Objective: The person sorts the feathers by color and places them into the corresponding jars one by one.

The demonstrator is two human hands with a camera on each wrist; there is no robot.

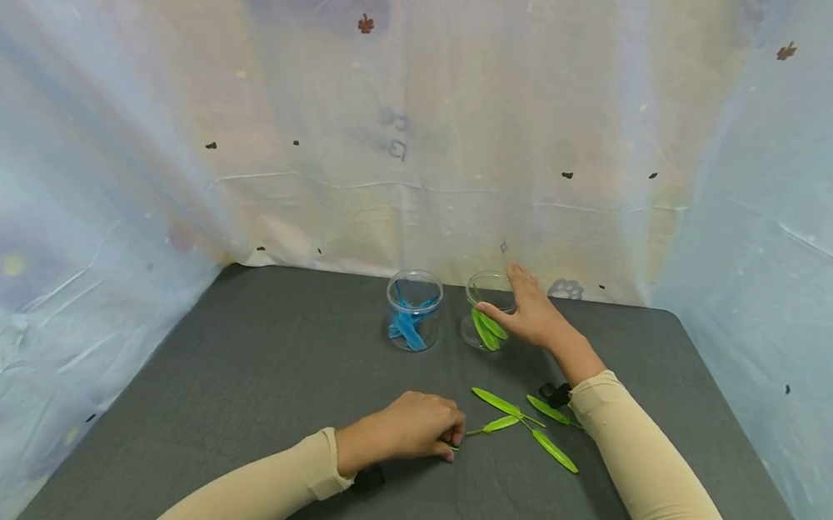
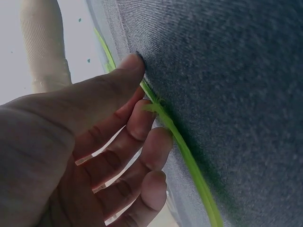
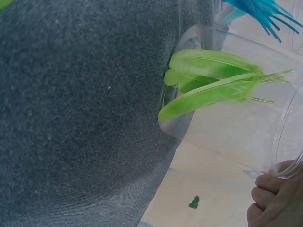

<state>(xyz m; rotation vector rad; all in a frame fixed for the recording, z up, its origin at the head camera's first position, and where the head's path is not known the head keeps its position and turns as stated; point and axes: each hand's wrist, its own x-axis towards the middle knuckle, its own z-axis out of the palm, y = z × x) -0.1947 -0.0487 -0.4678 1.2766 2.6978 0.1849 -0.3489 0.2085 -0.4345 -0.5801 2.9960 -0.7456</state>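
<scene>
My left hand (image 1: pixel 419 424) pinches a thin green feather (image 2: pixel 187 153) between thumb and fingers, just over the dark cloth; the head view mostly hides it behind the hand. With thumb in front and fingers behind, my right hand (image 1: pixel 535 312) holds the rim of a clear cup (image 1: pixel 492 277). Several green feathers (image 3: pixel 208 92) stand inside that cup, quills toward its mouth. Loose green feathers lie between the hands, among them one (image 1: pixel 554 452) toward the right and another (image 1: pixel 495 401) farther back.
Left of the held cup stands a second clear cup (image 1: pixel 417 278) with blue feathers (image 1: pixel 406 326) in it. A dark grey cloth (image 1: pixel 287 348) covers the table. Behind the table's far edge hangs a pale patterned curtain (image 1: pixel 461 114), and more of it closes both sides.
</scene>
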